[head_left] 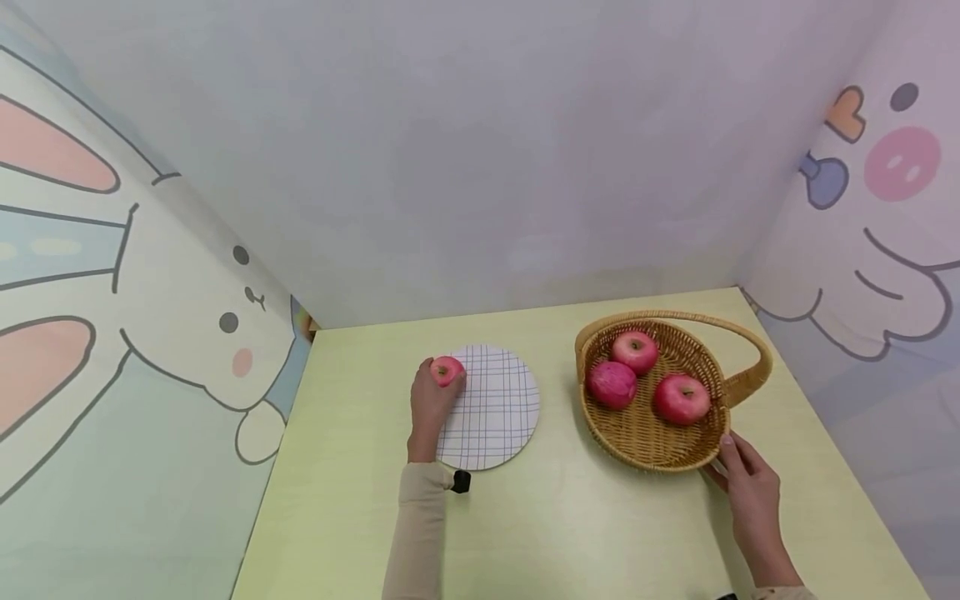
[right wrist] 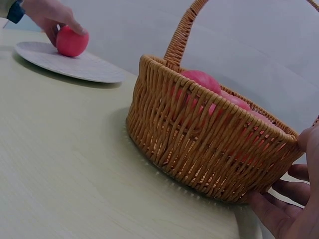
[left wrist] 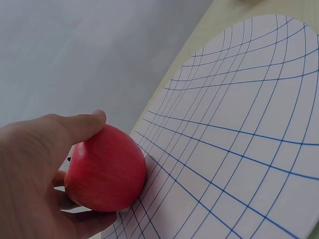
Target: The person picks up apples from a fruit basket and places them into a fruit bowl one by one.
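Observation:
My left hand (head_left: 432, 403) grips a red apple (left wrist: 106, 169), thumb on one side and fingers on the other. That apple rests at the left edge of a round white plate (head_left: 491, 408) with blue grid lines. To the right stands a brown wicker basket (right wrist: 199, 139) with an arched handle. Inside it lie two pinkish-red apples, one at the back (head_left: 635, 352) and one at the right (head_left: 682, 399), and a darker magenta fruit (head_left: 612, 385) whose kind I cannot tell. My right hand (head_left: 752, 492) holds the basket's near right side, thumb at the rim and fingers lower on the wall.
Plate and basket stand apart on a pale yellow-green table (head_left: 577, 533). A grey wall (head_left: 480, 167) rises behind the table's back edge. Cartoon-printed panels flank it, with a rabbit (head_left: 180, 308) on the left.

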